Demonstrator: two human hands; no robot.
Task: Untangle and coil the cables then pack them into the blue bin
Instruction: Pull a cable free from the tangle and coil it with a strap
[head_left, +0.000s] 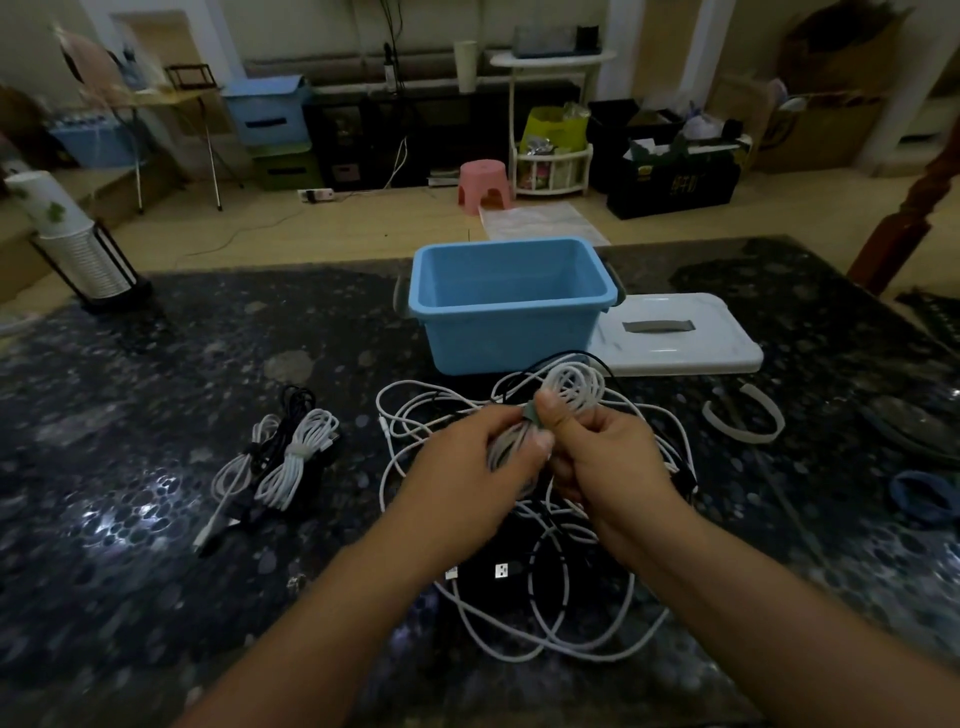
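Both grips closed on one white cable coil (566, 400): left hand (467, 462) bunches loops, right hand (597, 457) pinches grey tie (531, 413), likely fastening. Blue bin (511, 304) beyond, open; tangle beneath.

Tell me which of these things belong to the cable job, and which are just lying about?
Job: white coil held in both hands, tangled cables, tied bundles, blue bin.
Lying about: white lid, paper cups, pink stool.
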